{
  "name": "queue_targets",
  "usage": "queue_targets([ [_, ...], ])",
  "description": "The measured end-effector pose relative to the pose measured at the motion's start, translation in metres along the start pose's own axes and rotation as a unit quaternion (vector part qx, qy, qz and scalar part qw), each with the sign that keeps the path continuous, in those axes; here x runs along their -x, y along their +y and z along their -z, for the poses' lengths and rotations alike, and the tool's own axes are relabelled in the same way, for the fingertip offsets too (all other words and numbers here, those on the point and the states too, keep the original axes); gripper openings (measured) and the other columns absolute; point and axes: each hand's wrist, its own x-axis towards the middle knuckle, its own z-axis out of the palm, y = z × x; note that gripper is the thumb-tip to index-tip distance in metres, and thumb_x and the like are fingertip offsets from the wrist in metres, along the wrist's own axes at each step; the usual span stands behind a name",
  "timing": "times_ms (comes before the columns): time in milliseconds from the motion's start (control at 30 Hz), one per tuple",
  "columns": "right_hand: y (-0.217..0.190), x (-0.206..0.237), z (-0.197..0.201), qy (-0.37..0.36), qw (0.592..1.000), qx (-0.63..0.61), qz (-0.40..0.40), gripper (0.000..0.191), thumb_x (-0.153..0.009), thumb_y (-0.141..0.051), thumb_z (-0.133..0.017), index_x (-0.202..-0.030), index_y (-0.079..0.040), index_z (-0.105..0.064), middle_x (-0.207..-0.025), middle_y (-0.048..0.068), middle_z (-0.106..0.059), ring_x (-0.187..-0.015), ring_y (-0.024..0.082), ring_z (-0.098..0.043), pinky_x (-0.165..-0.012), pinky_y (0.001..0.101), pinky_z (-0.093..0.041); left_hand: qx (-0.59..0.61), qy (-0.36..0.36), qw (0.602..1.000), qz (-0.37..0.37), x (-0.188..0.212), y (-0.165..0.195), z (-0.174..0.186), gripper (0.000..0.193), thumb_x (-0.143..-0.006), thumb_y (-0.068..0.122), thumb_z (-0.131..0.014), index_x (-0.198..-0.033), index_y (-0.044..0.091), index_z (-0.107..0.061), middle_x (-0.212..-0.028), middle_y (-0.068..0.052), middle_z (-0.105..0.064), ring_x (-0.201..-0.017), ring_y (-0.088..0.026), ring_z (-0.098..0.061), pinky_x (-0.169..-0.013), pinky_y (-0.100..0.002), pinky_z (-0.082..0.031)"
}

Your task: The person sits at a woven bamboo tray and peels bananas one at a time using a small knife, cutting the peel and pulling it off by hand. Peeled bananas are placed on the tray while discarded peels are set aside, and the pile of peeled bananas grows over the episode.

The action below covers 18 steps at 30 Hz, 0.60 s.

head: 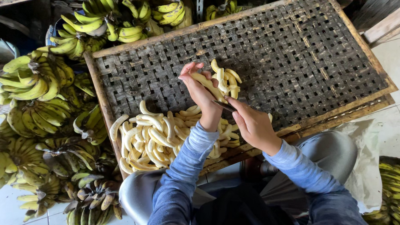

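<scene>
**Woven tray, peeled bananas, two hands working**

Woven bamboo is forming the tray (295, 47) that is carrying everything, its dark lattice sitting in a pale wooden frame. The left hand (202, 95) is reaching over the tray's near-left part, its fingers (190, 69) closing around a peeled banana (208, 84) and holding it above the lattice. The right hand (252, 124) is sitting just beside it, near the tray's near edge, fingers gripping a knife (224, 106) whose blade is pointing toward the left wrist. A heap of peeled bananas (158, 136) is lying in the near-left corner. Bunches of unpeeled green-yellow bananas (36, 109) are crowding the floor beyond the tray's left edge and far edge.
</scene>
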Motion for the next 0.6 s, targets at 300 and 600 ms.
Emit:
queue_targets([
  [300,0.001,-0.005,0.002,-0.012,1.000,-0.014,0.025,0.041,-0.108,-0.016,-0.052,-0.148,-0.009,-0.051,-0.120,0.019,-0.072,-0.083,0.033,-0.074,-0.068,0.0393,-0.057,0.075,-0.050,0.996,0.030,0.012,0.002,0.000,0.021,-0.114,0.034,-0.042,-0.121,0.016,-0.050,-0.108,-0.002,-0.054,-0.079,-0.011,-0.048,-0.058,-0.024,-0.041],
  [600,0.011,-0.021,-0.003,-0.018,1.000,0.012,0.023,0.046,-0.103,-0.012,-0.057,-0.148,-0.010,-0.049,-0.120,0.017,-0.073,-0.082,0.033,-0.074,-0.066,0.0402,-0.057,0.168,-0.081,0.978,0.098,0.015,0.002,0.004,0.018,-0.114,0.032,-0.044,-0.116,0.015,-0.049,-0.102,-0.001,-0.050,-0.081,-0.012,-0.048,-0.066,-0.025,-0.043],
])
